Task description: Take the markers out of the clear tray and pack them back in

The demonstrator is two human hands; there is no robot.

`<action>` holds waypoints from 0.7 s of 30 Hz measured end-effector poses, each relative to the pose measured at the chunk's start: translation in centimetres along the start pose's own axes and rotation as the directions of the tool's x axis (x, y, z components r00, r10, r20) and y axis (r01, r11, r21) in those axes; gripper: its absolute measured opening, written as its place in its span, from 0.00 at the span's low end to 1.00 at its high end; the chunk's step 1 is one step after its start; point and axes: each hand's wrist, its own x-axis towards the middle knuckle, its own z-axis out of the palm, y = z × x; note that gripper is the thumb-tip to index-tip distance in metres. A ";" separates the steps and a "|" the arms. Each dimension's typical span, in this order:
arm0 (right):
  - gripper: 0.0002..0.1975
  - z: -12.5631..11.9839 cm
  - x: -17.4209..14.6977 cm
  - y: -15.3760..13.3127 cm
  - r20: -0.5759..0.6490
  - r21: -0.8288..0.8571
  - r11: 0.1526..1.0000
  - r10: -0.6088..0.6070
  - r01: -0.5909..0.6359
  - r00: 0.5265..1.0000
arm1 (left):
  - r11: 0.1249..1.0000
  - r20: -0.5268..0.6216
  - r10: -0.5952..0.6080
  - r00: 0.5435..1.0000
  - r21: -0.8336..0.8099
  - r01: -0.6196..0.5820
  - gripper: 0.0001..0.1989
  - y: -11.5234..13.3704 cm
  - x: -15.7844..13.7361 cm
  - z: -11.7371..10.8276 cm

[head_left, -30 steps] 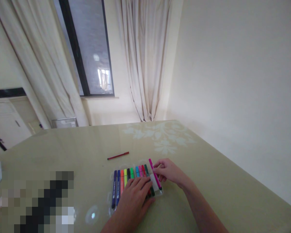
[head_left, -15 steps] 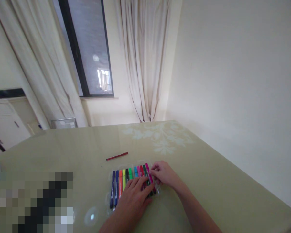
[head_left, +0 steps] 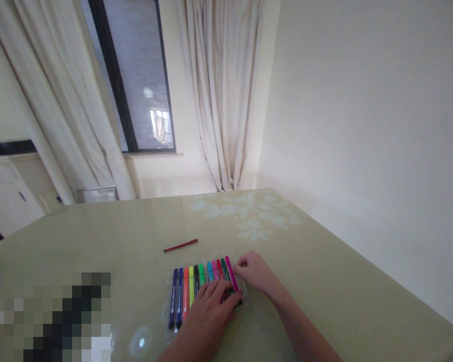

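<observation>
A clear plastic case (head_left: 246, 297) holds a row of markers in many colours, among them dark blue, orange, yellow, green and pink. My left hand (head_left: 213, 307) rests over its lower right part with the fingers spread on the markers, hiding several of them. At the right end of the row lies a magenta marker (head_left: 230, 271). Just beside it is my right hand (head_left: 253, 270), with fingers curled in and their tips together at the case's right edge. What they pinch, if anything, is hidden. Behind the case, a dark red marker (head_left: 181, 246) lies loose on the table.
The glossy greenish table (head_left: 317, 281) has a pale floral pattern at the back. A wall (head_left: 362, 125) runs along its right side. Curtains (head_left: 226, 100) and a window stand behind. Pixelation covers the lower left, and a white cabinet (head_left: 7, 201) is beyond.
My right hand has shifted slightly right, off the magenta marker. The thumb of my left hand now reaches over that marker's lower end. The view has moved a little.
</observation>
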 end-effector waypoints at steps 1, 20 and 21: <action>0.16 0.0 -0.1 0.0 0.007 0.001 1.000 0.007 -0.007 1.000 | 1.000 -0.002 0.002 1.000 -0.002 -0.002 0.23 0.0 0.0 0.1; 0.16 -0.1 -0.2 -0.5 -0.011 -0.113 0.994 -0.002 0.001 1.000 | 0.995 0.004 -0.005 1.000 -0.099 0.005 0.17 0.5 0.3 -1.3; 0.14 -0.1 -0.3 -0.5 -0.006 -0.104 0.995 -0.003 0.002 1.000 | 0.995 0.004 -0.013 1.000 -0.099 0.013 0.17 0.4 0.3 -1.3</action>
